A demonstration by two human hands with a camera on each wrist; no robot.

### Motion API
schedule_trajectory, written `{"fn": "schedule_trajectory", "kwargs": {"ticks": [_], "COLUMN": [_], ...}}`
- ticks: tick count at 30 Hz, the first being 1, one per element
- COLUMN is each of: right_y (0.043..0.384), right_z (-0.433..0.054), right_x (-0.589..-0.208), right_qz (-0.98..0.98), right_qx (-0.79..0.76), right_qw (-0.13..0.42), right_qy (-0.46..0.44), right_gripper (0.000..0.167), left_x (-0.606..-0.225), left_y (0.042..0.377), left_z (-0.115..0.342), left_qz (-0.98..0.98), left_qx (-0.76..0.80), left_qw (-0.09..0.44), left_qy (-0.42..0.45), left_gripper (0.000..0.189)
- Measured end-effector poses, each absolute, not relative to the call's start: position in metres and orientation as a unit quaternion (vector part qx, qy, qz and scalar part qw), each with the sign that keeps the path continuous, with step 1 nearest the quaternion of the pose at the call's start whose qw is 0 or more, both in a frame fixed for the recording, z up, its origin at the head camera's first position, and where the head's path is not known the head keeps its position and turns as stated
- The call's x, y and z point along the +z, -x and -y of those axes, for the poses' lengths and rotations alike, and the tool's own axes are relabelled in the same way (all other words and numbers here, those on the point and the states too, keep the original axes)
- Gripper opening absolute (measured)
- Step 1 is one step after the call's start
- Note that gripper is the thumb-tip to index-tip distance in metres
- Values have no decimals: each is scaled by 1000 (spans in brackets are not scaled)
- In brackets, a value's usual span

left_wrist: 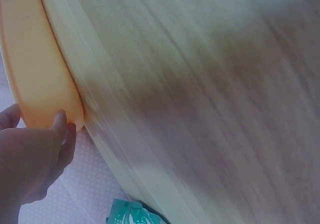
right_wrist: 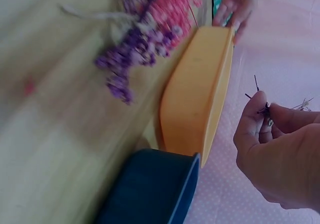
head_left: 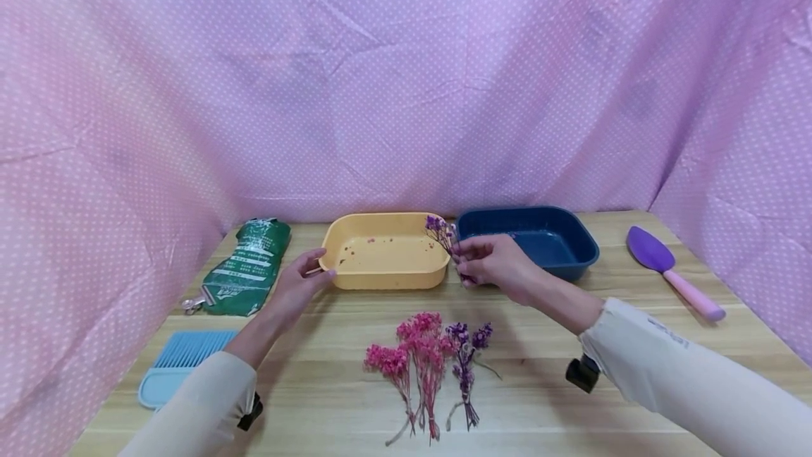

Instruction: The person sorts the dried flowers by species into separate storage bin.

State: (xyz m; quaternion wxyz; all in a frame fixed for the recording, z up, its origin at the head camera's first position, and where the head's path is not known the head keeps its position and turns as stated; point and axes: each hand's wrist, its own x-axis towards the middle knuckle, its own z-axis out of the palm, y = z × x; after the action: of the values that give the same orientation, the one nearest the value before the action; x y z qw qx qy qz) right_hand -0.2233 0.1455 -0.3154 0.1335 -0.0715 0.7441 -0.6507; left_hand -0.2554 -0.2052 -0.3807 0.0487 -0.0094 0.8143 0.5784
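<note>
My right hand point(head_left: 497, 266) pinches a small bunch of dried purple flowers point(head_left: 438, 228) by the stems, between thumb and fingertips. The blooms hang over the right end of a yellow tub point(head_left: 390, 281); the right wrist view shows dark stem ends point(right_wrist: 257, 84) poking past the fingertips. At the tub's left end, my left hand point(head_left: 301, 288) touches the wall with its fingers and thumb spread around the corner. A few reddish and dark bits lie on the tub floor. Pink dried flowers point(head_left: 423, 344) and more purple dried flowers point(head_left: 465, 365) lie tied in bunches on the table, nearer me.
A dark blue tub point(head_left: 552, 231) stands right of the yellow one. Farther right lies a purple scoop with a pink handle point(head_left: 691, 296). On the left are a green printed bag point(head_left: 250, 270) with a metal clip and a light blue brush point(head_left: 190, 351). Pink dotted cloth point(head_left: 406, 90) hangs behind.
</note>
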Motion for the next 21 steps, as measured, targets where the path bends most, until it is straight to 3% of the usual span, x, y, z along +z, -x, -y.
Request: {"fn": "schedule_trajectory", "kwargs": {"ticks": [21], "right_y": [268], "right_z": [-93], "right_x": [-312], "right_qz": [-761], "right_qx": [-636], "right_qw": [115], "right_qy": [56], "right_gripper": [32], "left_x": [-379], "left_y": [256], "left_z": [204], "left_qz": [-813], "left_qx": [580], "left_qw": [49], "left_qy": [14], "left_gripper": [62]}}
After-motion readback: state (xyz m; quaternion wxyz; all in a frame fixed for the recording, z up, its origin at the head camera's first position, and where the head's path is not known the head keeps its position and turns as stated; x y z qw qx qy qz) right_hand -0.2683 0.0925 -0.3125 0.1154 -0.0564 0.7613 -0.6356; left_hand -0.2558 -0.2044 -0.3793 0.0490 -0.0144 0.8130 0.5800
